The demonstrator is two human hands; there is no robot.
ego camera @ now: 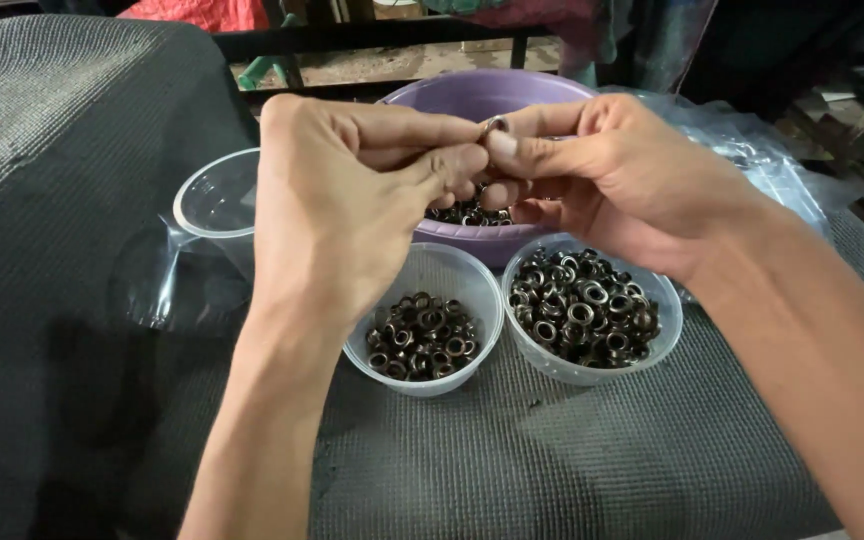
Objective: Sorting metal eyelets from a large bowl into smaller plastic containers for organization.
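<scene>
While pinched at fingertips over the purple bowl [542, 92], one small metal eyelet [493, 125] | left hand [337, 200] and right hand [632, 175] both gripping it | two clear cups [592, 372] of eyelets just below | empty clear cup [214, 195] left | grey desk [552, 460].

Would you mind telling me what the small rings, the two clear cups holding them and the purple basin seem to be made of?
Small dark rings: likely metal with a bronze-like plating, since their rims glint. Two clear round cups: thin transparent plastic, contents visible through the walls. Purple round basin: opaque moulded plastic, smooth with a dull sheen.
</scene>
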